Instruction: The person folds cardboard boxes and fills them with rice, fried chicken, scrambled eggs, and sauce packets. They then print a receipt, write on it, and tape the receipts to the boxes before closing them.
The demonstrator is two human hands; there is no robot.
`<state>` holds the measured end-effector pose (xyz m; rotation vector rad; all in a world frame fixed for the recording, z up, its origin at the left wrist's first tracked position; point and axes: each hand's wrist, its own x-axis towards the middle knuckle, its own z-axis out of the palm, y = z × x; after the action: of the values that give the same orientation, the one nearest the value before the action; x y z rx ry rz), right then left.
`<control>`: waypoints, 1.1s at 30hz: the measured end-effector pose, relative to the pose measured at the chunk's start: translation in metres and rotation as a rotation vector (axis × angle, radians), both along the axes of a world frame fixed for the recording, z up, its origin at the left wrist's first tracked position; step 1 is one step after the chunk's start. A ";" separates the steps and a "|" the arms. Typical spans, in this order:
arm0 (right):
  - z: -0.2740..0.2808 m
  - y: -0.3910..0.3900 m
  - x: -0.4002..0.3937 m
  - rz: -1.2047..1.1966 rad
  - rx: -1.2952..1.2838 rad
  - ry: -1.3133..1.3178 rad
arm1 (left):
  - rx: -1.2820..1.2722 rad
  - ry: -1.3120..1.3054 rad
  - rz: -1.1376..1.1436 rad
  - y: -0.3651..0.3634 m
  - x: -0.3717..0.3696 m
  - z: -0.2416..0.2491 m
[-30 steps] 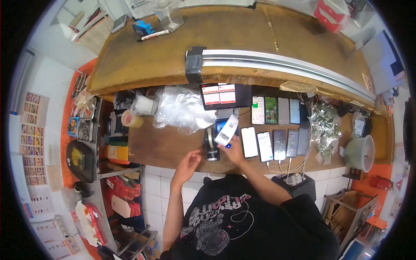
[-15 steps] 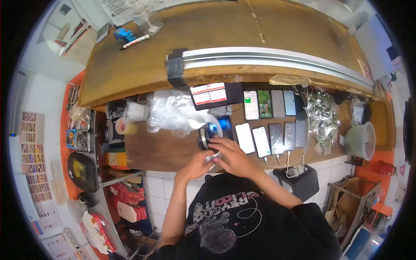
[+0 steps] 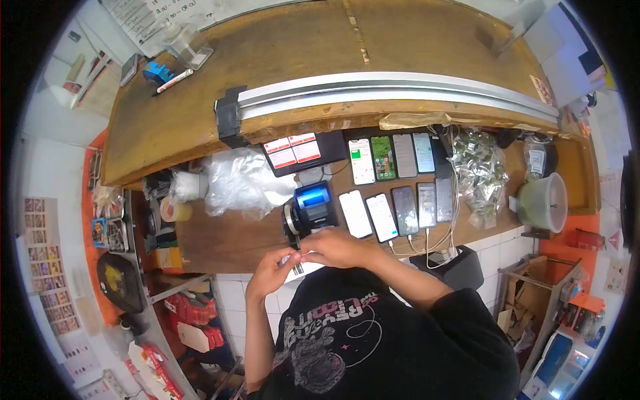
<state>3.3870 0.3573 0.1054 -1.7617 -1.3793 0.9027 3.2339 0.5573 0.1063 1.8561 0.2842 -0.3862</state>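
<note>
Nine phones [image 3: 393, 180] lay in two rows on the bench [image 3: 227, 237], cabled, right of a small printer [image 3: 312, 205] with a lit blue top. A heap of clear bags [image 3: 237, 181] sat left of it, a tape roll [image 3: 172, 210] further left. The slip [image 3: 298, 261], small and white, was pinched between both hands at the bench's near edge: left hand [image 3: 271, 270] and right hand [image 3: 337, 247] closed on it. Bare wood lay open left of the printer.

Paper slip [image 3: 298, 261] mostly hidden between both hands
</note>
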 end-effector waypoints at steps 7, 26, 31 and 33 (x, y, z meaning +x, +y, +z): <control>0.001 -0.021 0.018 -0.121 0.102 0.124 | -0.034 -0.167 0.191 0.006 0.000 -0.015; 0.062 -0.037 0.077 -0.053 0.084 -0.066 | 0.225 -0.407 -0.135 -0.019 0.063 0.046; 0.090 -0.059 0.122 -0.046 -0.025 -0.094 | 0.265 -0.301 0.098 0.016 0.058 0.049; 0.100 -0.053 0.141 -0.206 0.125 -0.224 | 0.243 -0.255 0.124 0.034 0.057 0.045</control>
<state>3.5283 0.3043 0.2049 -1.9098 -1.3300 0.5098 3.2907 0.5910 0.1511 2.0883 0.2788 -0.0282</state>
